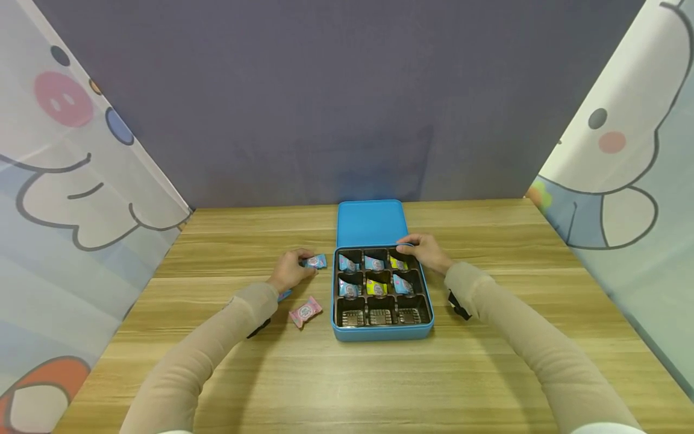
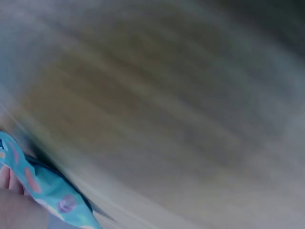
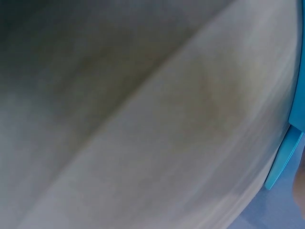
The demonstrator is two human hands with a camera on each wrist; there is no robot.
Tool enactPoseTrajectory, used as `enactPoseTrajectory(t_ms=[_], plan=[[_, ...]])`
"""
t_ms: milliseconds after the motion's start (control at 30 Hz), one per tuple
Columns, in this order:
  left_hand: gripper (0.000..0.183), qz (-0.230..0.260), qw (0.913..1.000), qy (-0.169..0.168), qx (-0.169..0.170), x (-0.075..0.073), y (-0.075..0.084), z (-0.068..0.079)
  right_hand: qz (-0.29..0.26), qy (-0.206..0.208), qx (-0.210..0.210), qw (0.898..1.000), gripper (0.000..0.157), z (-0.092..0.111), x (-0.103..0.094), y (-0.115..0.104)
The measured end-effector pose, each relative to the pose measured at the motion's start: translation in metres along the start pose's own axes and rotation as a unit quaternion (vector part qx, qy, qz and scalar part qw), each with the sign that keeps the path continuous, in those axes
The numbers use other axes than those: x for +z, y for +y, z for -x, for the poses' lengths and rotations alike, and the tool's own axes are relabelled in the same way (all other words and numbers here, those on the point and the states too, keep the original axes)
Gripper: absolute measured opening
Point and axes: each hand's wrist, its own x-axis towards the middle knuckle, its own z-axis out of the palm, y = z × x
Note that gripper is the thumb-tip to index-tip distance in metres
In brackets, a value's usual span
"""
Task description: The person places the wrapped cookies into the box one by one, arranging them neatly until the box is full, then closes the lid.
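A blue tin (image 1: 382, 333) stands on the table with its lid (image 1: 372, 223) folded back. Wrapped candies lie in the compartments of its dark tray (image 1: 359, 303): blue ones such as the candy (image 1: 349, 288) and two yellow ones, including the yellow candy (image 1: 376, 287). To the left of the tin, my left hand (image 1: 290, 270) pinches a blue-wrapped candy (image 1: 316, 261), whose wrapper (image 2: 45, 191) also appears at the lower left of the left wrist view. My right hand (image 1: 428, 252) grips the tin's back right corner, finger and thumb at the rim.
A pink-wrapped candy (image 1: 306, 311) lies on the wooden table (image 1: 379, 386) left of the tin. Another blue candy (image 1: 284, 295) is partly hidden by the left wrist. A dark grey panel (image 1: 347, 102) rises behind the table, with cartoon-printed sheets at both sides.
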Motion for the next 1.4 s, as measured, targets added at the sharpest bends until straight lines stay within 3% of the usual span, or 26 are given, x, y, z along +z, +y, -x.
enactPoseTrajectory(t_ms=[367, 500, 767, 1200, 1400], plan=[[0.048, 0.055, 0.998, -0.012, -0.03, 0.001, -0.001, -0.001, 0.003, -0.006, 0.008, 1.0, 0.033, 0.002, 0.0, 0.0], [0.048, 0.051, 0.9984, -0.009, -0.024, 0.0, -0.001, -0.001, 0.001, -0.002, 0.006, 1.0, 0.033, 0.001, 0.002, 0.0], [0.044, -0.01, 0.9998, 0.016, 0.005, -0.002, 0.001, 0.0, -0.005, 0.0, 0.007, 1.0, 0.032, 0.001, 0.002, 0.001], [0.047, 0.03, 0.9995, 0.011, 0.001, -0.009, 0.009, 0.001, -0.011, 0.01, 0.005, 1.0, 0.031, 0.0, 0.003, 0.002], [0.045, 0.043, 0.9989, 0.013, 0.017, -0.012, 0.012, 0.004, -0.009, 0.01, 0.008, 1.0, 0.031, 0.001, 0.002, 0.002]])
